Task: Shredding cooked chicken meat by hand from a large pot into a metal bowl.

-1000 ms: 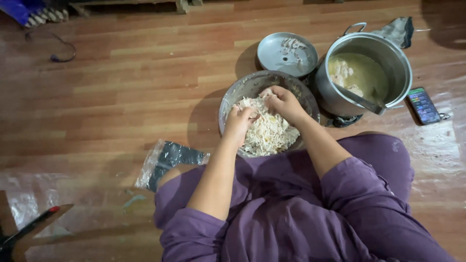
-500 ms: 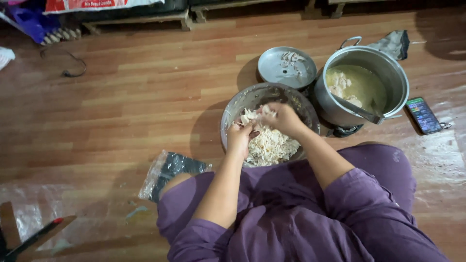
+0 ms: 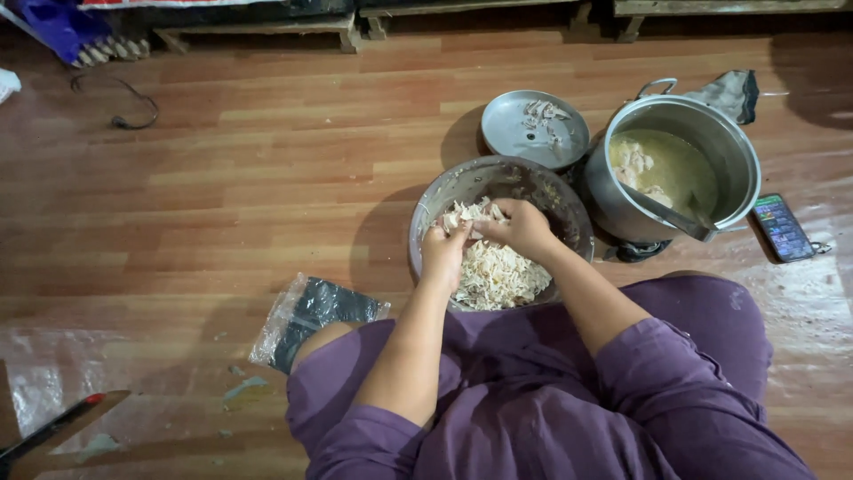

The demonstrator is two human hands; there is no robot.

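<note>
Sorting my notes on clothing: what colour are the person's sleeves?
Plain purple, on both sleeves, clearest in the head view.

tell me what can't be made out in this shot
Head view only:
- Bowl bottom: hidden under shredded meat and both hands.
- Left hand and right hand fingertips: buried in meat, so the grip is unclear.
- Pot contents: murky liquid hides the pieces.
- Knife: cut off at the left edge.
</note>
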